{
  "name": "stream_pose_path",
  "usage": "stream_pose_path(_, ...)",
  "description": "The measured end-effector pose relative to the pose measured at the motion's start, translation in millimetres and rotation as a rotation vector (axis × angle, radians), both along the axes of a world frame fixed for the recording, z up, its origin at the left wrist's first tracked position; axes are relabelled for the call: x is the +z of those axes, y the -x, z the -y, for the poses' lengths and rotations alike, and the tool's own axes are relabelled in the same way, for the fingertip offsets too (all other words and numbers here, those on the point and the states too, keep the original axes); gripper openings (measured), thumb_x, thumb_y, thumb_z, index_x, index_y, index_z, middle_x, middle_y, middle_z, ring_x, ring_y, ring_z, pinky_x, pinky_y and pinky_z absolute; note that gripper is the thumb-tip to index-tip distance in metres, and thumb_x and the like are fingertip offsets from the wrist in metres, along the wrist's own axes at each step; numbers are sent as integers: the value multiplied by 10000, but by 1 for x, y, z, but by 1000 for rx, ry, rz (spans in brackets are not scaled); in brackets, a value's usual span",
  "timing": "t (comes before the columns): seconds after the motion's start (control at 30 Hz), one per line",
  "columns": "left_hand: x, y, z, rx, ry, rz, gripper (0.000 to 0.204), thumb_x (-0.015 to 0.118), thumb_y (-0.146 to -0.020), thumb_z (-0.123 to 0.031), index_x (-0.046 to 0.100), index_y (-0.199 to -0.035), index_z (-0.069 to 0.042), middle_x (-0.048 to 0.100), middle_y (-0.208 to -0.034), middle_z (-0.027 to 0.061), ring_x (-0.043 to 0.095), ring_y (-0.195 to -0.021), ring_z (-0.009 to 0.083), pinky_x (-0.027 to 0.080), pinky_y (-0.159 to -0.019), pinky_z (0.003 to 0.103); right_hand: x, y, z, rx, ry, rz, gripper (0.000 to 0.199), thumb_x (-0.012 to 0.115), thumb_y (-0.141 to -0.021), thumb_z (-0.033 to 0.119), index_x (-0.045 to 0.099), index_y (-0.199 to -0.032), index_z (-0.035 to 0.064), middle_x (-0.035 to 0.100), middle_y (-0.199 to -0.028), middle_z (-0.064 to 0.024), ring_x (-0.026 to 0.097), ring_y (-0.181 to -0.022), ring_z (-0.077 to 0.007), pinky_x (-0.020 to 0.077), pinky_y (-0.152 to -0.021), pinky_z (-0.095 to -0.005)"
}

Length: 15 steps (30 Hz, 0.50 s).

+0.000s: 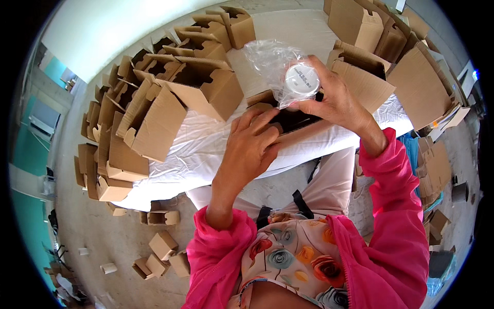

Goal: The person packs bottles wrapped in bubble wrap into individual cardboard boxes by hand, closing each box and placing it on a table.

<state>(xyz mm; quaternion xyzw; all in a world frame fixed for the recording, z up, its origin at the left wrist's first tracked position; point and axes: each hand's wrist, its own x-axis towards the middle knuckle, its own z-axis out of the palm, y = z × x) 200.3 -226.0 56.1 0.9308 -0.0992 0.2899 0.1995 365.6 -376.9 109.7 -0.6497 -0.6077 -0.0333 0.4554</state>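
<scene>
My right hand (339, 98) grips a round container with a white lid (302, 79), wrapped in a clear plastic bag (265, 56). Loose plastic spreads out to the left of the lid. Just below is an open-topped cardboard box (306, 133) with a dark inside. My left hand (252, 139) is bent over the left end of this box, thumb on the near side and fingers over the rim. Its fingertips come close to the lower edge of the bag; whether they touch it I cannot tell. The container's lower part is hidden by my right hand and the box.
Rows of open cardboard boxes (206, 87) stand on the left of the white-covered table (193, 139). Larger boxes (355, 26) crowd the right side, one open box (363, 77) right beside my right hand. Small boxes (163, 244) lie on the floor at lower left.
</scene>
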Motion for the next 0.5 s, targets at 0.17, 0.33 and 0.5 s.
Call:
stream_pose_path(0.17, 0, -22, -21, -141, -61, -198, 255, 676, -657, -155, 632, -898, -85, 595, -937, 94, 485, -885, 324, 415, -798, 430, 2, -5, -4, -40, 199, 160, 564, 748, -762, 123, 476, -1250, 45, 616, -1063, -157, 635, -917, -299, 499, -812, -360)
stream_pose_path(0.33, -9, -25, -16, -47, 11, -70, 283, 651, -638, -143, 644, -916, -91, 577, -927, 97, 499, -918, 330, 448, -748, 421, 4, -3, -5, -2, 258, 353, 585, 750, -726, 125, 467, -1234, 62, 607, -1099, -178, 626, -964, -336, 506, -804, -400)
stream_pose_path(0.5, -13, -13, -13, 10, 82, -42, 301, 662, -628, -123, 643, -928, -103, 548, -1041, 100, 501, -954, 341, 458, -772, 415, 24, 26, 14, 117, -14, 356, 602, 746, -721, 106, 484, -1262, 70, 569, -1214, -141, 591, -1066, -341, 504, -864, -397)
